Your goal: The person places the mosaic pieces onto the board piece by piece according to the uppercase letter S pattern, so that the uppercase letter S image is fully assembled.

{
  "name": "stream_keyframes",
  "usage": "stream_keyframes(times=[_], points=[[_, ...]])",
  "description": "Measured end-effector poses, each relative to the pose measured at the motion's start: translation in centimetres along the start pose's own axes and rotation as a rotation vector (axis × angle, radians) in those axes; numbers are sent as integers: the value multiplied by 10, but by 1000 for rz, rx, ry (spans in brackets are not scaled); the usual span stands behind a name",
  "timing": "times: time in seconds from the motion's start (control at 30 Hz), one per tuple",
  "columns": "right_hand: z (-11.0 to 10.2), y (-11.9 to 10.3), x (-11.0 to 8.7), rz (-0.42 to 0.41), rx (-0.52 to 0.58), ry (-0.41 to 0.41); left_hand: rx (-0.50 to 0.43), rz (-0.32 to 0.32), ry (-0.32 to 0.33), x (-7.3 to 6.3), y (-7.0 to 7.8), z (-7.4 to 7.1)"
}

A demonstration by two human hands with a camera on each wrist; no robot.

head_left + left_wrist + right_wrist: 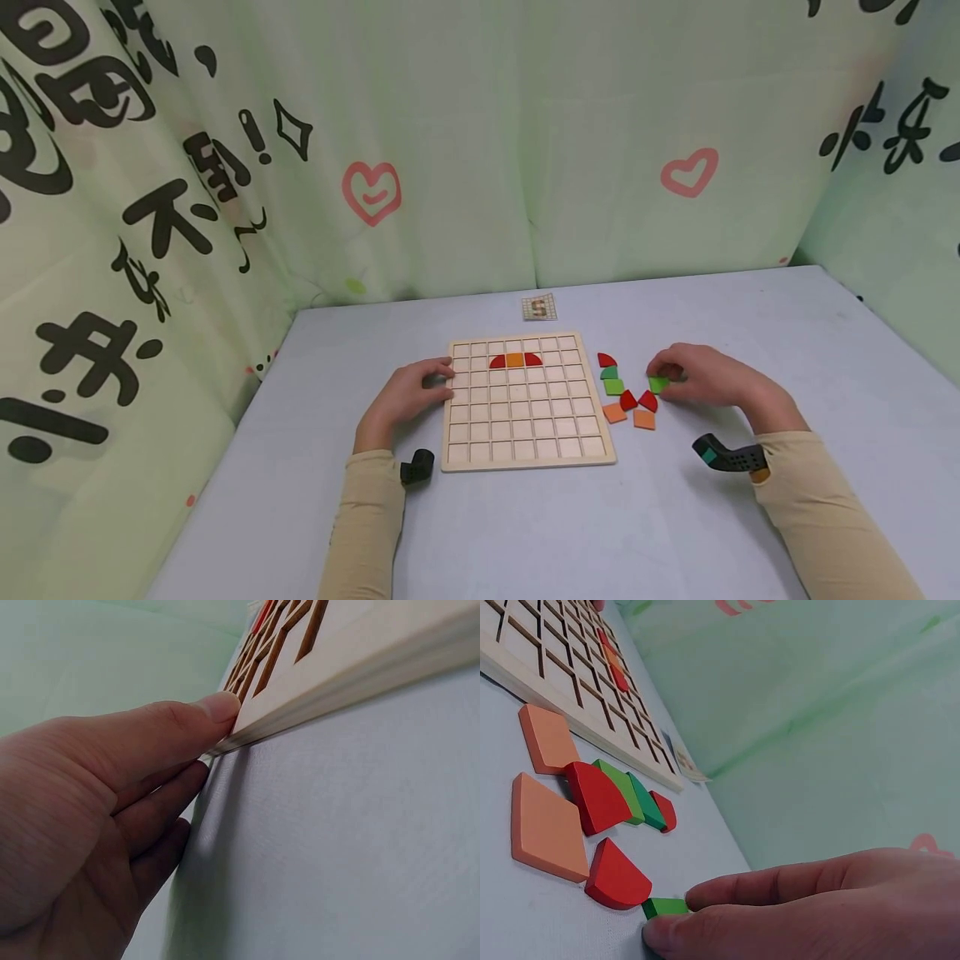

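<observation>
A square wooden grid board (532,462) lies on the table. In one of its upper rows an orange square (514,360) sits between two red quarter-round tiles (498,362). My left hand (408,392) touches the board's left edge; in the left wrist view the thumb (169,735) lies straight with its tip at the rim. To the right of the board, my right hand (701,373) pinches a light green tile (657,385) between thumb and finger, low over the table. Part of that tile is hidden by the fingertips. Beside it lies a red tile (617,877).
Loose tiles lie between the board and my right hand: two orange squares (644,419), a light green tile (613,387), a darker green one (609,372) and several red ones (607,360). A small patterned card (539,307) lies behind the board. Printed curtains (465,167) surround the table.
</observation>
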State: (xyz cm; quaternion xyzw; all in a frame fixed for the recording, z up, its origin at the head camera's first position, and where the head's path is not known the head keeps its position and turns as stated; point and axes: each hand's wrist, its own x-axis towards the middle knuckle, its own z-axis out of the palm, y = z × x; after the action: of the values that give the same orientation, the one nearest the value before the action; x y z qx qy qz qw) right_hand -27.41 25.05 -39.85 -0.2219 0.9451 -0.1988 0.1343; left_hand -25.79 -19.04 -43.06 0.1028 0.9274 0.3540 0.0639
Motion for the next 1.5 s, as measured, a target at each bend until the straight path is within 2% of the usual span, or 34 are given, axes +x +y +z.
stream_keyframes(times=[0.2,0.33,0.5,1.13,1.5], points=[[0,3,0,-28,12,6,-7,-13,7,0,0,0],[2,4,1,-43,3,51,1,4,7,1,0,0],[3,4,1,-18,2,96,7,12,0,2,-1,1],[7,6,3,12,17,89,10,5,-1,2,-1,1],[9,5,6,-32,2,173,0,-2,1,1,-1,1]])
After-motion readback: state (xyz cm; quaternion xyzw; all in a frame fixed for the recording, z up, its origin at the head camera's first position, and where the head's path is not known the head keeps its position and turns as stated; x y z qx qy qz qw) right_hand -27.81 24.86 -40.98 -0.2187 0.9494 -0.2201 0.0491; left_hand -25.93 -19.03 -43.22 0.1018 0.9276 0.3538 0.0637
